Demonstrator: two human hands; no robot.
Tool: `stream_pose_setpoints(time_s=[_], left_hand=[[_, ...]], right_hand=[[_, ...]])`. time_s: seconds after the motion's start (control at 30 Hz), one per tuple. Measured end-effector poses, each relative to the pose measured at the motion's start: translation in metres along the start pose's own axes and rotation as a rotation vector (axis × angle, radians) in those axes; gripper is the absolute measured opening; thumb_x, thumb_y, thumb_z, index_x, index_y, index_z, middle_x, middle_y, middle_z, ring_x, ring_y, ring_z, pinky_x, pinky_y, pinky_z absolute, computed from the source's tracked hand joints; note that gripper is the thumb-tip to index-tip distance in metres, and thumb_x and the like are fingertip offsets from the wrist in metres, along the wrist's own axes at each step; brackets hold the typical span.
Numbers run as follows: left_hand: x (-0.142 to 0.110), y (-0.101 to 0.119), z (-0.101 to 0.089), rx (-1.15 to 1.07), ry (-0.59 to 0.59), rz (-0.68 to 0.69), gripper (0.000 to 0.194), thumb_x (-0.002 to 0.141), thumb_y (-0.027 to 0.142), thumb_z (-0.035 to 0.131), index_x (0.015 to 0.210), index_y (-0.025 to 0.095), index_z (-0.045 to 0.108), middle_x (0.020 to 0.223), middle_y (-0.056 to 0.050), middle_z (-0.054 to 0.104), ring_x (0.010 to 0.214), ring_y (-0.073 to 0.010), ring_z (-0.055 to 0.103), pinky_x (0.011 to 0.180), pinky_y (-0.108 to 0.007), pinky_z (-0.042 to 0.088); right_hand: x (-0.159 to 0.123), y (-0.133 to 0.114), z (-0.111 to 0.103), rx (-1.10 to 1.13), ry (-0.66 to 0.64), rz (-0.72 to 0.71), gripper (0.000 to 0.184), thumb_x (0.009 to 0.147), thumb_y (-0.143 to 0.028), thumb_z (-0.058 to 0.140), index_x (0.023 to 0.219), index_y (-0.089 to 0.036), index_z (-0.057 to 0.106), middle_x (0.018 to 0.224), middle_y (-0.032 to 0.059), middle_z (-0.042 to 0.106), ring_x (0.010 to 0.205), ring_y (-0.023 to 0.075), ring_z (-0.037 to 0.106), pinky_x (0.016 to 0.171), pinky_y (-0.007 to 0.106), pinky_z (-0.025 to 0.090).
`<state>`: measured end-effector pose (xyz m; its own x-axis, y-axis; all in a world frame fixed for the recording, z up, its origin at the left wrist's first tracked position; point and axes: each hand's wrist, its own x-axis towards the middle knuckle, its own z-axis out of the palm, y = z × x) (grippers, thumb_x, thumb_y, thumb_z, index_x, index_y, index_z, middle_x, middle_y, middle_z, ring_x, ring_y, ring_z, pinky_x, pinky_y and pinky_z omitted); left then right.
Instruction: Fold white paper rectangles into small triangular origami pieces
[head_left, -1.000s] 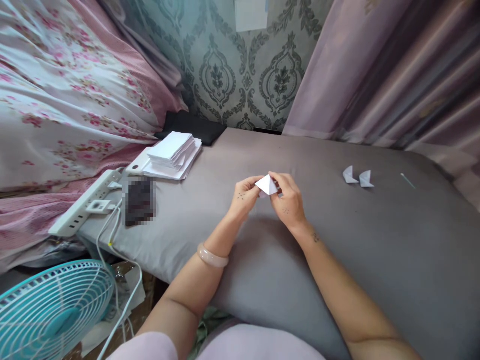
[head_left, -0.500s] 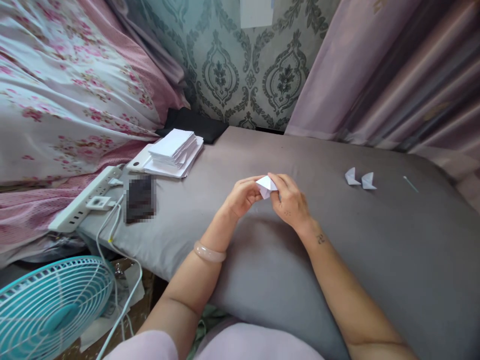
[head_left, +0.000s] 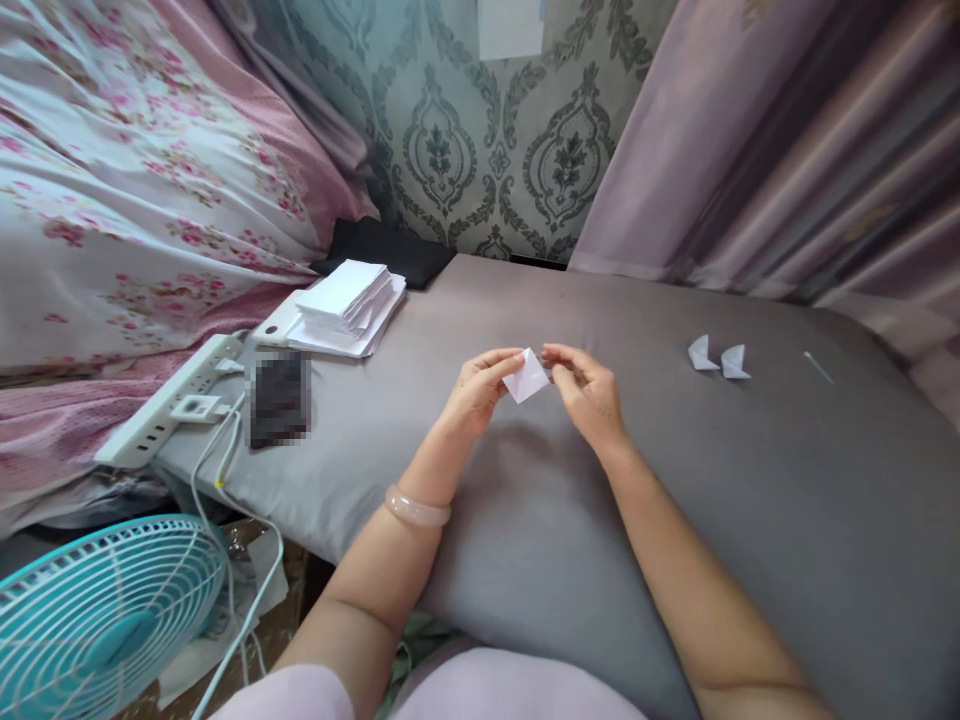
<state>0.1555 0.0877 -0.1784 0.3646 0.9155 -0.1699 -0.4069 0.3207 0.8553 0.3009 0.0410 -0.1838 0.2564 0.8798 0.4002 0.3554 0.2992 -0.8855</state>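
A small folded white paper point(head_left: 526, 380) shows as a flat diamond, held up above the grey-covered surface. My left hand point(head_left: 478, 388) pinches its left side, thumb on the front face and fingers behind. At the paper's right corner is my right hand point(head_left: 592, 395), fingers bent and somewhat apart; whether a fingertip touches the paper I cannot tell. Farther right, two folded white paper boats point(head_left: 703, 354) point(head_left: 735, 363) stand side by side.
A stack of white paper point(head_left: 345, 300) lies at the back left, beside a black flat item point(head_left: 386, 250). Nearer are a blurred dark object point(head_left: 279, 400), a power strip point(head_left: 169, 405) with cables, and a turquoise fan point(head_left: 112, 620). A cotton swab point(head_left: 819, 367) lies far right.
The paper has gone from a partly spread shape to a flat diamond. My right hand has drawn slightly right, off the paper's face, while my left hand keeps its hold.
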Motion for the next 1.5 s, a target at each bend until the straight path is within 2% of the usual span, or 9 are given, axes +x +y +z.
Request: stream_pose_setpoints(time_s=[0.13, 0.47, 0.67, 0.83, 0.93, 1.03, 1.1, 1.23, 1.5], left_hand=[[-0.004, 0.0, 0.003, 0.084, -0.056, 0.084, 0.024, 0.067, 0.031, 0.079, 0.086, 0.016, 0.074, 0.08, -0.004, 0.071, 0.073, -0.0119, 0.062, 0.072, -0.025, 0.046], [-0.008, -0.002, 0.01, 0.214, -0.029, 0.122, 0.025, 0.062, 0.032, 0.082, 0.072, 0.013, 0.07, 0.071, -0.003, 0.068, 0.065, -0.0108, 0.058, 0.069, -0.026, 0.045], [-0.008, 0.0, 0.004, 0.208, -0.126, -0.004, 0.035, 0.069, 0.043, 0.078, 0.085, 0.012, 0.072, 0.084, -0.007, 0.07, 0.079, -0.0141, 0.064, 0.08, -0.03, 0.049], [-0.005, -0.001, -0.002, 0.206, -0.119, -0.113, 0.034, 0.065, 0.04, 0.082, 0.08, 0.011, 0.071, 0.079, -0.007, 0.069, 0.075, -0.0152, 0.065, 0.076, -0.031, 0.051], [-0.002, -0.003, -0.003, 0.21, -0.028, -0.154, 0.033, 0.063, 0.037, 0.084, 0.077, 0.011, 0.07, 0.073, -0.007, 0.069, 0.069, -0.0145, 0.065, 0.071, -0.029, 0.051], [0.001, -0.006, -0.005, 0.198, 0.049, -0.159, 0.028, 0.064, 0.035, 0.082, 0.075, 0.012, 0.069, 0.07, -0.006, 0.069, 0.065, -0.0134, 0.064, 0.068, -0.028, 0.051], [0.002, -0.008, -0.006, 0.183, 0.069, -0.151, 0.024, 0.068, 0.033, 0.08, 0.073, 0.012, 0.069, 0.069, -0.006, 0.069, 0.062, -0.0124, 0.063, 0.066, -0.026, 0.051], [0.002, -0.009, -0.006, 0.21, 0.114, -0.157, 0.02, 0.073, 0.028, 0.076, 0.068, 0.011, 0.067, 0.063, -0.005, 0.066, 0.056, -0.01, 0.06, 0.058, -0.022, 0.049], [0.005, -0.01, -0.005, 0.286, 0.102, -0.322, 0.021, 0.07, 0.027, 0.08, 0.069, 0.01, 0.068, 0.062, -0.007, 0.066, 0.056, -0.0113, 0.061, 0.061, -0.024, 0.051]], right_hand=[[0.002, -0.007, 0.002, 0.092, 0.002, 0.15, 0.027, 0.08, -0.04, 0.065, 0.097, -0.021, 0.072, 0.095, 0.0058, 0.074, 0.085, 0.0185, 0.068, 0.078, 0.034, 0.055], [0.003, -0.007, -0.002, 0.149, 0.004, 0.265, 0.023, 0.071, -0.041, 0.071, 0.078, -0.019, 0.071, 0.074, 0.002, 0.07, 0.068, 0.0148, 0.062, 0.066, 0.03, 0.051], [0.008, -0.007, -0.01, 0.309, 0.037, 0.475, 0.027, 0.06, -0.041, 0.077, 0.073, -0.018, 0.069, 0.067, 0.0, 0.067, 0.058, 0.0112, 0.057, 0.059, 0.026, 0.047], [0.011, -0.002, -0.013, 0.371, 0.01, 0.553, 0.031, 0.056, -0.042, 0.081, 0.072, -0.019, 0.069, 0.069, 0.0021, 0.07, 0.06, 0.0139, 0.061, 0.058, 0.027, 0.05], [0.009, -0.001, -0.013, 0.364, -0.05, 0.602, 0.032, 0.062, -0.046, 0.079, 0.077, -0.019, 0.07, 0.076, 0.0043, 0.073, 0.066, 0.016, 0.065, 0.06, 0.028, 0.053], [0.006, 0.001, -0.013, 0.367, -0.237, 0.686, 0.035, 0.074, -0.05, 0.072, 0.085, -0.017, 0.073, 0.086, 0.01, 0.074, 0.073, 0.0184, 0.069, 0.062, 0.029, 0.057], [0.003, 0.002, -0.011, 0.383, -0.309, 0.743, 0.029, 0.077, -0.044, 0.072, 0.084, -0.016, 0.073, 0.087, 0.0117, 0.075, 0.072, 0.0178, 0.069, 0.064, 0.029, 0.058], [0.001, 0.008, -0.007, 0.412, -0.288, 0.831, 0.017, 0.08, -0.031, 0.073, 0.078, -0.014, 0.072, 0.078, 0.0099, 0.074, 0.063, 0.0142, 0.067, 0.061, 0.025, 0.058], [0.004, 0.016, -0.011, 0.395, -0.267, 0.968, 0.018, 0.085, -0.026, 0.067, 0.074, -0.012, 0.071, 0.07, 0.01, 0.073, 0.057, 0.013, 0.067, 0.051, 0.02, 0.057]])
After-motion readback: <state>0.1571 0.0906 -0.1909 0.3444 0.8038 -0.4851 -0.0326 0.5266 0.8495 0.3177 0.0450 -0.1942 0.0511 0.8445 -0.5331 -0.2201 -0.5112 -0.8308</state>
